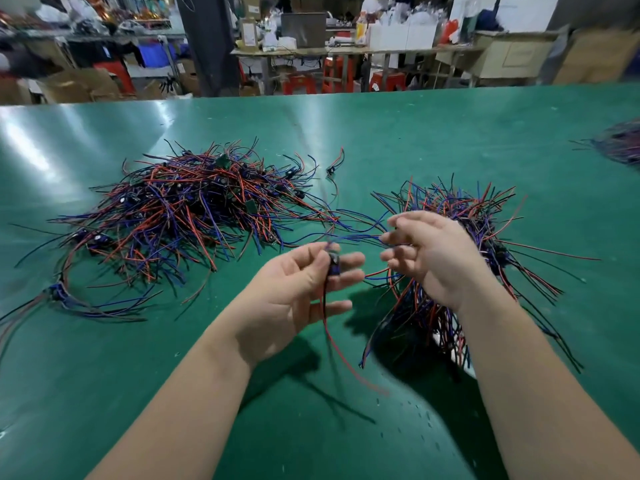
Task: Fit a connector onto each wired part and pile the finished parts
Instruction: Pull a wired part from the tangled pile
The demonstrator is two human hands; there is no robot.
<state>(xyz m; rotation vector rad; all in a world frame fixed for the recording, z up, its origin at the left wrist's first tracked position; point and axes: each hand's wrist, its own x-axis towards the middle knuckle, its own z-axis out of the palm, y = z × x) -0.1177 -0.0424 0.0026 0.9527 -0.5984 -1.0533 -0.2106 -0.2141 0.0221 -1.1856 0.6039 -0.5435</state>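
Left hand (289, 296) pinches wired part (334, 267), leads (328, 329) hanging below the grip.

green table (450, 133), red stools (386, 81), cardboard boxes (602, 57)

Both forearms (180, 403) were bare right down to the frame edge. The left hand (294, 292) and right hand (436, 258) were bare too.
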